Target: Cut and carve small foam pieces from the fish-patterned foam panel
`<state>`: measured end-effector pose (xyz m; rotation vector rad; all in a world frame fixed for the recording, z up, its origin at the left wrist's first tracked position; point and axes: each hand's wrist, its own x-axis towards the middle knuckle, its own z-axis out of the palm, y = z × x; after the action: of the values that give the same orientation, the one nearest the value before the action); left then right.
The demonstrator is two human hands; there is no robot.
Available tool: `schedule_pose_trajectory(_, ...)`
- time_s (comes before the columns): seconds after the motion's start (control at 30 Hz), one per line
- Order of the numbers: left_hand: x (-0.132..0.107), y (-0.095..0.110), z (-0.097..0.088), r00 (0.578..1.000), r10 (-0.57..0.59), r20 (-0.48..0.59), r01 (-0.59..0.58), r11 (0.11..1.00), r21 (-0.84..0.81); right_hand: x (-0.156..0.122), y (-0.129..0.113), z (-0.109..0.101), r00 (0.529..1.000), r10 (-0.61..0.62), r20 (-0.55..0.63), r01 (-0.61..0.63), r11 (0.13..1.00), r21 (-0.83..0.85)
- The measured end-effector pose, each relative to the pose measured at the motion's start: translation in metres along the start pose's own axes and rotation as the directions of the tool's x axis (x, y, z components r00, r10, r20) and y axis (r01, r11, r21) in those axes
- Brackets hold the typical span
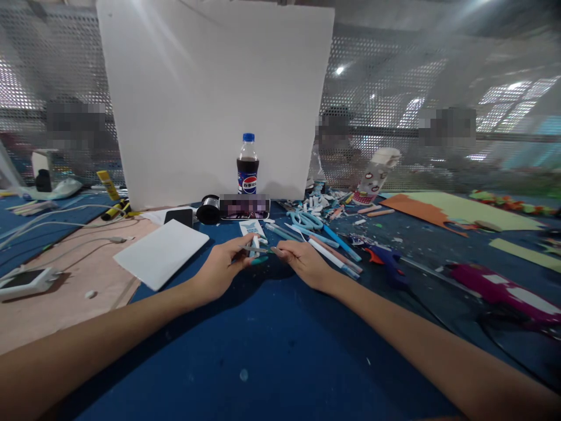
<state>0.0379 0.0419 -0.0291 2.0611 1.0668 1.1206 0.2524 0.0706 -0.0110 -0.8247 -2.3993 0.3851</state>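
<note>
Both of my hands meet over the blue mat (272, 327) at the centre. My left hand (223, 266) pinches one end of a thin grey stick (258, 250), and a small teal piece (259, 261) shows under its fingertips. My right hand (302, 260) pinches the stick's other end with fingers curled. A small white and blue card (253, 228) lies just beyond the fingers. Past it stands a cola bottle (248, 165) with a blue cap.
A white board (210, 99) stands upright behind the bottle. A white sheet (161, 252) lies to the left, beside a phone (179, 217) and tape roll (208, 210). Scissors (302, 221), pens (333, 257), a glue gun (388, 263), a magenta tool (499, 292) and coloured paper (442, 210) lie right. Cables (56, 219) run left.
</note>
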Motion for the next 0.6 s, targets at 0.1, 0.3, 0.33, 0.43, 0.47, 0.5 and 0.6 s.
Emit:
schedule_pose_trajectory(0.1,0.0002,0.0010,-0.0002,1.000,0.026,0.003,-0.026,1.000,0.016,-0.0002,0.0015,0.0003,1.000,-0.001,0.010,0.001,1.000,-0.014)
schedule_pose_trajectory(0.3,0.0000,0.0009,0.0005,0.999,0.044,0.014,-0.044,0.999,0.031,-0.0008,0.0035,0.0007,1.000,-0.016,0.017,0.016,1.000,-0.017)
schedule_pose_trajectory(0.33,-0.0001,0.0006,0.0006,0.999,0.043,0.015,-0.044,0.999,0.027,-0.0009,0.0033,0.0007,1.000,-0.016,0.020,0.016,1.000,-0.019)
schedule_pose_trajectory(0.43,-0.0005,0.0001,0.0008,0.999,0.045,0.010,-0.046,0.999,0.022,-0.0011,0.0030,0.0006,1.000,-0.014,0.020,0.015,0.999,-0.029)
schedule_pose_trajectory(0.47,-0.0006,0.0000,0.0009,0.999,0.047,0.009,-0.047,0.999,0.024,-0.0011,0.0031,0.0006,1.000,-0.013,0.017,0.013,0.999,-0.034)
schedule_pose_trajectory(0.5,-0.0005,0.0000,0.0010,0.999,0.048,0.009,-0.048,0.999,0.026,-0.0011,0.0033,0.0007,1.000,-0.012,0.014,0.012,0.999,-0.038)
schedule_pose_trajectory(0.6,-0.0004,-0.0001,0.0014,0.999,0.049,0.010,-0.049,0.999,0.023,-0.0014,0.0042,0.0009,1.000,-0.004,0.007,0.004,0.999,-0.048)
